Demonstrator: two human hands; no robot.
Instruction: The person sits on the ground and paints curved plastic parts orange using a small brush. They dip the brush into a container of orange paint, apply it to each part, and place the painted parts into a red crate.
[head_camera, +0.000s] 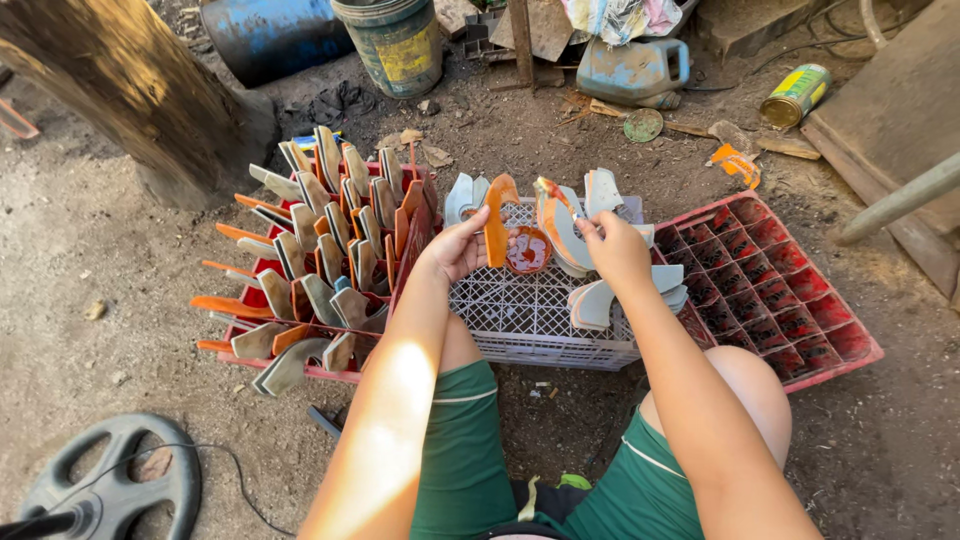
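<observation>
1. My left hand (458, 248) grips a curved orange piece (496, 225), upright over the white crate (520, 310) between my knees.
2. My right hand (612, 245) pinches a small brush (562, 203) against another curved piece (560, 232).
3. A small orange-smeared tub (527, 250) sits in the crate between my hands.
4. A red crate (330, 250) on my left is full of curved pieces standing on end.
5. Another red crate (780, 290) lies on my right, on bare dirt.
</observation>
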